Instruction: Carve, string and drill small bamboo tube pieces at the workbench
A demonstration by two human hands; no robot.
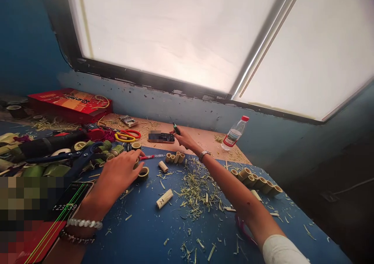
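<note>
My left hand [124, 168] hovers low over the blue table mat, palm down, its thumb and fingers apart. Between thumb and forefinger part of a bamboo ring [136, 162] shows; I cannot tell whether they touch it. Another short bamboo ring [143, 173] stands just under the thumb. Stretched toward the back of the table, my right hand [184, 138] is closed on a slim dark-handled tool [176, 129] with a thin pointed tip. Beside that hand lies a phone [161, 137]. Two cut bamboo pieces [164, 198] [163, 166] lie between my arms.
Bamboo shavings [198, 190] litter the blue mat [140, 233]. Several bamboo tubes [258, 181] line the right. A water bottle [233, 134] stands by the wall. Scissors [125, 136], pruning shears [84, 155], a red box [70, 102] and a second phone [70, 198] are at left.
</note>
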